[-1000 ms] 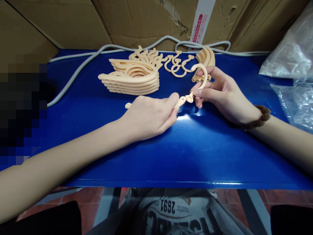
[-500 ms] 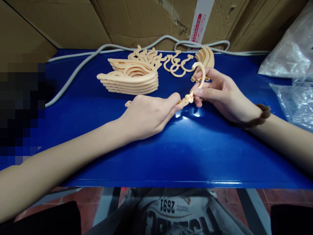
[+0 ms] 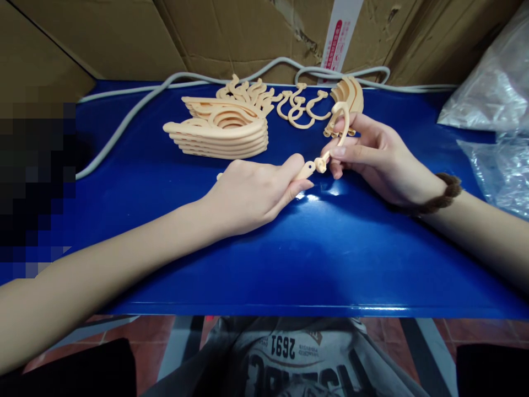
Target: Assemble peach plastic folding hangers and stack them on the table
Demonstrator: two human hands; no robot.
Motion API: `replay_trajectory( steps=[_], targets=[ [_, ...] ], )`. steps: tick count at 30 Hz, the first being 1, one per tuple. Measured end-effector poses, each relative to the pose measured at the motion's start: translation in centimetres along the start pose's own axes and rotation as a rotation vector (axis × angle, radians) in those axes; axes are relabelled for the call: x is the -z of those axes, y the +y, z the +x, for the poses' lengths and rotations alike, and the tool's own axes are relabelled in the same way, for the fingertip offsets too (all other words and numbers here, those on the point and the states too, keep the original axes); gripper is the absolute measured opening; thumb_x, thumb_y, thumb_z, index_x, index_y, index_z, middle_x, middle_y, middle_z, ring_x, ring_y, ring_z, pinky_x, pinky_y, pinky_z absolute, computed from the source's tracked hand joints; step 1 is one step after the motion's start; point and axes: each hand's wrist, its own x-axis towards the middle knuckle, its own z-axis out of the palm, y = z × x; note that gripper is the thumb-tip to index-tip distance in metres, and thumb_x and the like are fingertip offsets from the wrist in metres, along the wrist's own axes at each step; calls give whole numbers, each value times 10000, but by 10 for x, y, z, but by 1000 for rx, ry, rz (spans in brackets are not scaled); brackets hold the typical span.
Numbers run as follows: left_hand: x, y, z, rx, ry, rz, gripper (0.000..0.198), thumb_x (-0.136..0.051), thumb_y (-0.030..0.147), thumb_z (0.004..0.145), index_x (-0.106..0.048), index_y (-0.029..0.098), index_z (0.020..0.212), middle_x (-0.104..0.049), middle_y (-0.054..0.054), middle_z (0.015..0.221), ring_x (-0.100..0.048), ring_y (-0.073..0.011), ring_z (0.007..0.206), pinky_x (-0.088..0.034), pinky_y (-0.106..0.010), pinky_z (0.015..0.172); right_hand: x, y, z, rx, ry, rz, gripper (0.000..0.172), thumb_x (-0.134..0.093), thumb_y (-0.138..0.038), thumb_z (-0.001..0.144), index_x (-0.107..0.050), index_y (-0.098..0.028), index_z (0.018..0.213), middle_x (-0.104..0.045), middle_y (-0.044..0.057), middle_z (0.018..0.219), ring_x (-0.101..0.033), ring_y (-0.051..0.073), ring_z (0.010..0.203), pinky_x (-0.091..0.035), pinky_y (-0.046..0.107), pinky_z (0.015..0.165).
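Observation:
My left hand [image 3: 252, 190] is closed round a beige plastic hanger arm [image 3: 306, 170]; its end with a small hole sticks out past the thumb, and most of it is hidden under the palm. Between thumb and fingers, my right hand [image 3: 372, 149] pinches a beige hanger hook [image 3: 345, 124], curved end upward. The hook's knobbed base sits right by the holed end of the arm, with what looks like a narrow gap between them. Behind my left hand lies a stack of beige hanger arms [image 3: 219, 140]. Several loose hooks [image 3: 301, 116] lie beyond my hands.
More curved beige pieces [image 3: 351, 96] stand behind my right hand, and a pile of small wavy pieces [image 3: 248, 91] lies at the back. A grey cable [image 3: 136, 116] runs along the cardboard [image 3: 248, 33]. Clear plastic bags [image 3: 487, 82] lie at the right of the blue table [image 3: 289, 264].
The hook's base and the arm's end, which overlapped before, are now slightly apart. The hook has turned a little and moved slightly right in my right hand.

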Motion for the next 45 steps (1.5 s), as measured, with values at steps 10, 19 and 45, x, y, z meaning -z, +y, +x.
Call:
replay_trajectory(
  steps=[10,19,45],
  targets=[
    [0,1,1,-46,17,70,386,-341,406,1125,-590,111,1119,-708,-61,745,-698,-200,643,-184,-276,470,1,0,1,6,-61,3,339,-830,-230,837,-542,-224,1015,-751,-16,858,-643,115,607,-523,269,630],
    [-2,2,-1,-68,81,109,379,-377,370,1121,-626,84,1134,-694,-79,732,-673,-200,615,-157,-294,454,-1,-5,-1,-35,-83,-49,356,-818,-260,857,-501,-233,1017,-715,-28,798,-667,139,622,-539,295,672],
    [5,7,-2,-72,67,133,415,-324,366,1125,-649,111,1093,-714,-114,750,-670,-207,609,-169,-305,453,-7,-6,-2,-25,-3,-124,390,-848,-280,783,-515,-238,981,-690,-59,730,-629,124,585,-424,275,548]
  ],
)
